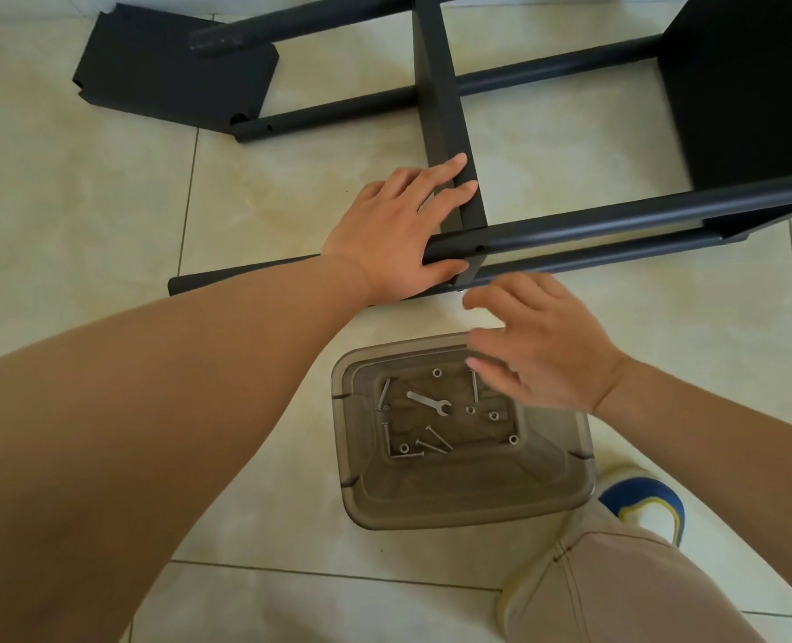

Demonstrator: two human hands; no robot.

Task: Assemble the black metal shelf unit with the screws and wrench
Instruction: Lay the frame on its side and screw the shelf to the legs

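Assembly looks partway done, judged from the single head view: the shelf frame (570,225) lies on its side on the tiled floor (83,201), with several black poles (547,81) running through a middle panel (445,109) and a larger panel (746,85) at the right. A loose panel (171,71) still lies flat at the upper left, beside bare pole ends, so at least that tier seems left to fit. The left hand (398,234) rests with straight fingers across the middle panel's near edge and its thumb under the near pole, steadying the joint rather than clasping it. The right hand (542,350) hovers, blurred, just under that joint and over the far rim of the bin (468,512); its fingers are spread and relaxed, and it appears to hold nothing. In the bin lie the wrench (428,402), several screws (433,442) and nuts (493,415), all untouched, which suggests many fastenings remain. Whether a screw already sits in the near joint I cannot tell.
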